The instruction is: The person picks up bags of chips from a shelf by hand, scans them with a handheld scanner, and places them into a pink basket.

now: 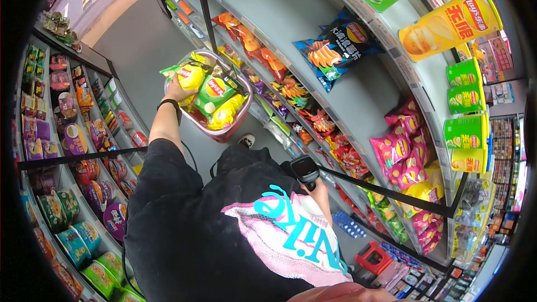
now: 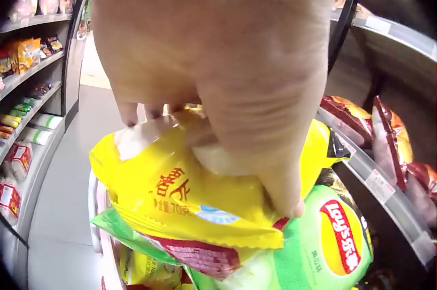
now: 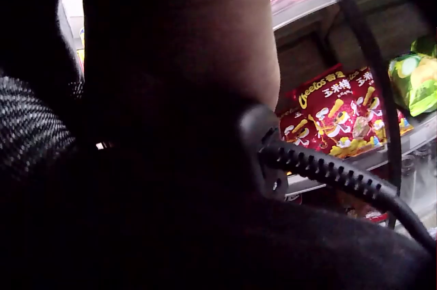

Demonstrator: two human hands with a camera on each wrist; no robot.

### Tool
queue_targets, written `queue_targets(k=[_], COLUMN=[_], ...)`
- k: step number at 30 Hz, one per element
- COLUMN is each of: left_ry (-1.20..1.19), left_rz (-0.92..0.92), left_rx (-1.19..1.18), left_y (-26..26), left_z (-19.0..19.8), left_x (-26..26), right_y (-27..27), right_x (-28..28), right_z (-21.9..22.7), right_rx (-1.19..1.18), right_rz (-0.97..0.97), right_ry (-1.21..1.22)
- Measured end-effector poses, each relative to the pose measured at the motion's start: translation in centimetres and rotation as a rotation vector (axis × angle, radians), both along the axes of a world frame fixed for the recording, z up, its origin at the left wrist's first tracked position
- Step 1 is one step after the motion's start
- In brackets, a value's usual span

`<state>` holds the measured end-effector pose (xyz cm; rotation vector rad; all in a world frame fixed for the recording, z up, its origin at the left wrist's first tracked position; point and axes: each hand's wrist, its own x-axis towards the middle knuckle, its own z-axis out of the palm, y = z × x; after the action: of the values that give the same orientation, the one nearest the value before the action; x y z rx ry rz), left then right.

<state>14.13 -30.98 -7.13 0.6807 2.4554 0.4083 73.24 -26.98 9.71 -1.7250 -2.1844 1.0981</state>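
My left hand (image 1: 176, 90) grips a yellow bag of chips (image 2: 184, 187) from above, fingers on the far side and thumb on the near side. The bag lies over the open top of a pinkish shopping basket (image 1: 222, 136). A green Lay's bag (image 1: 215, 94) and another yellow bag (image 1: 226, 113) fill the basket beside it. At my right side, my right hand (image 1: 320, 194) holds a black handheld scanner (image 1: 305, 170) by its handle, its head tilted up. In the right wrist view that hand is mostly dark, its fingers hidden.
Shelves on the right hold a dark blue chip bag (image 1: 341, 47), pink chip bags (image 1: 400, 148) and yellow chip canisters (image 1: 450, 22). Red Cheetos bags (image 3: 334, 116) sit lower. Cup noodles (image 1: 78, 246) line the left shelves. A red stool (image 1: 373, 258) stands behind on the floor.
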Motion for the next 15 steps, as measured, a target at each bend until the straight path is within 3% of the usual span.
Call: queue_targets(k=[8,13,15], left_ry=[0.027,0.101,0.125], left_rz=[0.027,0.099,0.116], left_rx=[0.271,0.298,0.326], left_y=[-1.2,-1.7,-1.8], left_z=[-0.2,3.4,4.7], left_x=[-0.3,1.8,2.7], right_y=[0.3,0.7,0.8], right_x=[-0.6,-0.6,-0.6], right_z=[-0.1,0.2,0.8], right_rx=[-0.005,0.002,-0.026], right_rz=[0.032,0.069,0.086], right_ry=[-0.002,0.083,-0.017])
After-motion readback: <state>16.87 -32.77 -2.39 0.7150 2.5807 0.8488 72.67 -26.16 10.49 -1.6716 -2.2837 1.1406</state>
